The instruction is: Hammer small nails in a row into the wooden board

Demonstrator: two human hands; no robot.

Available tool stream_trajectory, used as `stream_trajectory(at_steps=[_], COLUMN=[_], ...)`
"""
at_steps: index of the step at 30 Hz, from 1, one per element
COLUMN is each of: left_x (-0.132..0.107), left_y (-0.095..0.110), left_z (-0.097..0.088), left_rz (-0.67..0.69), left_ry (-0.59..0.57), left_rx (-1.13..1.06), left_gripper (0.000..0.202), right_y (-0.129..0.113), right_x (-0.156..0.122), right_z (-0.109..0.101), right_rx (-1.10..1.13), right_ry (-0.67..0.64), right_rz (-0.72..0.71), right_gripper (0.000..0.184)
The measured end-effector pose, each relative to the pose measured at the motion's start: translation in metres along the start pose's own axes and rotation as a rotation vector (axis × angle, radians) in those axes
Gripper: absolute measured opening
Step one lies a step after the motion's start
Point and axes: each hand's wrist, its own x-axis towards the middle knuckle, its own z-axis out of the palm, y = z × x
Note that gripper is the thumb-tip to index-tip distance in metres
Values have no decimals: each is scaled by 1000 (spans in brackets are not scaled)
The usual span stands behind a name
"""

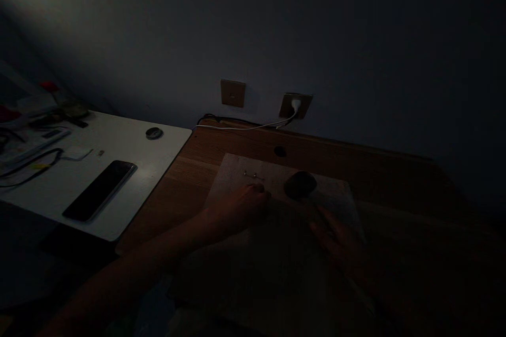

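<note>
Well, the dark round thing (300, 185) is near the mat's (227, 176) far edge. I can't tell what the curled left hand (247, 202) or dim right hand (338, 237) holds; a knuckle bump could scatter the tiny metal bits (250, 175).

Wood grain, matt sheet and glossy glass in dim light.
The brown plank-like wooden desk (182, 168) shows grain with a dull finish; on it, a pale rectangular sheet (233, 168) looks matt and slightly rough, small slim pieces (255, 176) give metallic glints, and a dark rounded block (300, 185) looks smooth and matt, its material too dark to tell. Left of the desk, a white tabletop (118, 142) is smooth with a soft sheen, and a black flat phone (100, 190) has a glossy glass-like face. Above the desk, a grey wall (158, 63) is matt, and a white plug (296, 104) looks like smooth plastic.
</note>
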Motion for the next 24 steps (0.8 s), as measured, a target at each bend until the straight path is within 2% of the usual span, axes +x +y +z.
stream_trajectory(at_steps=[5, 9, 11, 17, 24], left_x=[12, 32, 39, 35, 31], left_y=[-21, -45, -54, -58, -53], left_z=[5, 14, 20, 23, 16], left_rz=[15, -64, -94, -74, -159], left_ry=[166, 378, 440, 455, 383], left_rx=[-129, -238, -249, -244, -239], left_gripper=[8, 14, 17, 20, 11], right_y=[-3, -4, -2, 2, -1], right_x=[-1, -2, -2, -1, -1], right_z=[0, 0, 0, 0, 0], right_rx=[21, 48, 32, 3, 11], right_ry=[-12, 5, 7, 19, -10], right_rz=[-28, -26, -6, 24, 39], right_gripper=[71, 69, 74, 73, 79])
